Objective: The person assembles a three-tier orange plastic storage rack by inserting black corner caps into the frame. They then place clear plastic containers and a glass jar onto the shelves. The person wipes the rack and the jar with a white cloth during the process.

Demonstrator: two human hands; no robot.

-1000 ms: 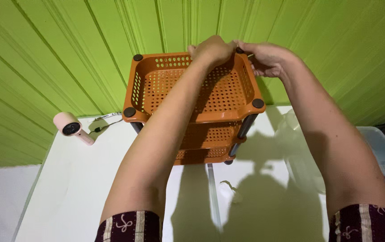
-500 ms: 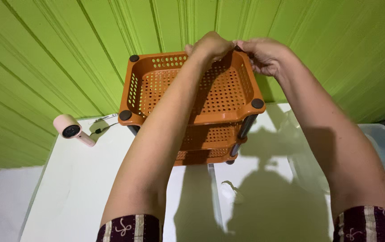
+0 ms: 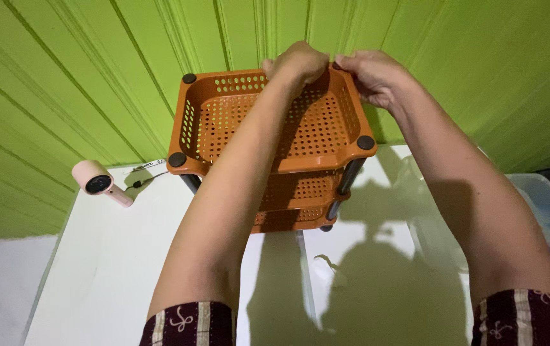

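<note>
An orange perforated plastic rack [image 3: 224,122] with stacked tiers and black posts stands on a white surface [image 3: 96,269] against a green ribbed wall. My left hand [image 3: 297,64] is curled over the far rim of the top basket. My right hand [image 3: 374,77] grips the far right corner of that same basket, next to the left hand. Both forearms reach out over the rack and hide part of its top tray. Black round caps [image 3: 366,142] sit on the near corners.
A small pink hair dryer [image 3: 99,182] lies on the white surface to the left of the rack, its cord trailing toward the rack. A clear plastic container [image 3: 544,205] sits at the right edge. The green wall [image 3: 64,77] closes off the far side.
Both hands have stayed on the far rim of the top basket. The rack has shifted very slightly in view; the grip looks the same.
</note>
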